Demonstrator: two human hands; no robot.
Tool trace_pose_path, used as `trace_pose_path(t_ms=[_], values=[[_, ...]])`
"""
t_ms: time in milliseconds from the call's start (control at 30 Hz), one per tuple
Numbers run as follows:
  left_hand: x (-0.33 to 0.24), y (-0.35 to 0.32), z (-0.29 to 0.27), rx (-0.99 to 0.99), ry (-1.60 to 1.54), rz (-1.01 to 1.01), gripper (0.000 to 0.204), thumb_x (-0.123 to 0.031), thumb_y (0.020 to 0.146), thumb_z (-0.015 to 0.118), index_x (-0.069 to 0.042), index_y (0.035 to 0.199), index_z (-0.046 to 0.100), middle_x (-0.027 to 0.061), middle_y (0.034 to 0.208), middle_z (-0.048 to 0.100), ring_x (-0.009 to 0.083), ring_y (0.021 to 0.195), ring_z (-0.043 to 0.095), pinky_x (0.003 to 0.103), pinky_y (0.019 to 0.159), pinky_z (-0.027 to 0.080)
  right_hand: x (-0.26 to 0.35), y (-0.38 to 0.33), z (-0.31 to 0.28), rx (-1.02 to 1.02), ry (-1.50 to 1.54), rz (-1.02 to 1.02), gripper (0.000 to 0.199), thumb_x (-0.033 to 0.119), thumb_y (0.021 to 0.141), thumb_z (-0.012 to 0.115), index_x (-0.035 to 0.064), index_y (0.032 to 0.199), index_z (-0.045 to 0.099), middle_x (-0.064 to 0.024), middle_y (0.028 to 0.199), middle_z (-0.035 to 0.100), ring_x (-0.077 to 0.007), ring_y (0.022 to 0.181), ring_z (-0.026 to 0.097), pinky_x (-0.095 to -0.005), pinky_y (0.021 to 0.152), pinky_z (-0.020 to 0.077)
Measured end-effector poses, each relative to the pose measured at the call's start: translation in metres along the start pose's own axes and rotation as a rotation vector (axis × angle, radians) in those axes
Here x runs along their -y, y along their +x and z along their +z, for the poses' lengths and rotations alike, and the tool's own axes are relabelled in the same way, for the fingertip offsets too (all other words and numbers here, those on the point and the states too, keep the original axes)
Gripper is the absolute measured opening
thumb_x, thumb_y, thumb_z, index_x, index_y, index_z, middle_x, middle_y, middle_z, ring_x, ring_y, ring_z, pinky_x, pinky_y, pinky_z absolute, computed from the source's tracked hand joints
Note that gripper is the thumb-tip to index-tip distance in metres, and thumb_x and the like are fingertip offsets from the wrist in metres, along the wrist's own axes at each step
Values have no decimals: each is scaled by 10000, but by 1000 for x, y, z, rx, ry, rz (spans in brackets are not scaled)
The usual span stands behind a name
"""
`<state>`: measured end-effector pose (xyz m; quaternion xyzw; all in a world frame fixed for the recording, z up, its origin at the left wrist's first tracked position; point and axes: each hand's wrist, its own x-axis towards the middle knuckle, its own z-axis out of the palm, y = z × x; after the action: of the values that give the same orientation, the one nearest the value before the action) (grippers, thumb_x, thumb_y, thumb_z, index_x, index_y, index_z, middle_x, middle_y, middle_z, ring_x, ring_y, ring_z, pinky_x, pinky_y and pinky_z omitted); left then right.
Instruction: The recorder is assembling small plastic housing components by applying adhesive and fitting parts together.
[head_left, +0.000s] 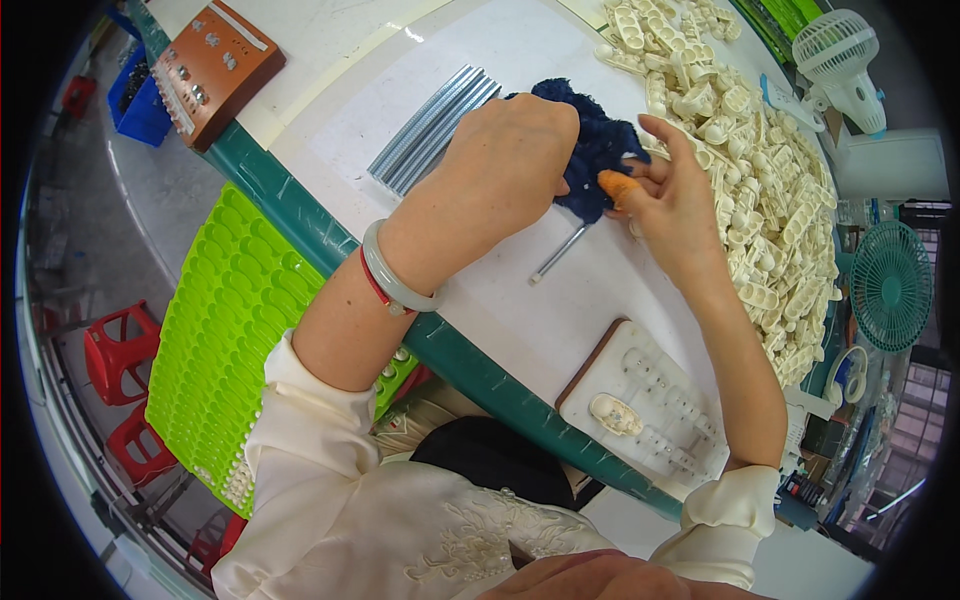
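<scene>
A dark blue fluffy cloth (590, 135) is bunched between my hands over the white work surface. My left hand (515, 155) is closed on the cloth's left side, its fingertips mostly hidden behind the back of the hand. My right hand (675, 205) pinches the cloth's right edge; an orange cover wraps the thumb and the index finger is raised. From under the cloth a thin metal rod (560, 255) sticks out toward me, its upper part hidden. Beyond my left wrist lies a bundle of silvery ridged rods (425, 135).
A large heap of cream plastic parts (765, 220) fills the right side. Nearer me lies a white block (665, 440) carrying a cream piece (615, 413). An orange-brown block (215, 70) with metal fittings stands far left. Green moulded trays (225, 320) lie beyond the table's green edge (480, 370).
</scene>
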<state>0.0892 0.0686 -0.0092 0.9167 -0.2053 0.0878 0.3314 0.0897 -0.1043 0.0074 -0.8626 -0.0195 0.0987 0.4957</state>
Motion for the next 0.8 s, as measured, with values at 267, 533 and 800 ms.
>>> trace_pose_path(t_ms=[267, 533, 800], values=[[0, 0, 7, -74, -28, 175, 141, 22, 639, 658, -25, 760, 604, 97, 734, 567, 277, 746, 564, 358, 659, 446, 1, -3, -5, 42, 143, 99, 552, -147, 761, 467, -72, 1271, 269, -197, 976, 565, -162, 786, 613, -272, 692, 556], [-2, 3, 0, 75, -63, 111, 94, -70, 740, 608, 5, 783, 645, 134, 740, 614, 284, 693, 588, 354, 654, 463, 0, -6, -4, 78, 454, 182, 542, -116, 802, 418, -69, 1307, 226, -205, 1082, 511, -203, 938, 572, -305, 772, 551], [3, 8, -5, 189, -111, 23, 135, -106, 729, 648, 12, 794, 641, 150, 744, 623, 287, 686, 596, 323, 650, 470, 2, -15, -2, 20, 517, 214, 471, -39, 854, 373, -46, 1309, 253, -170, 1068, 488, -218, 920, 580, -328, 833, 527]])
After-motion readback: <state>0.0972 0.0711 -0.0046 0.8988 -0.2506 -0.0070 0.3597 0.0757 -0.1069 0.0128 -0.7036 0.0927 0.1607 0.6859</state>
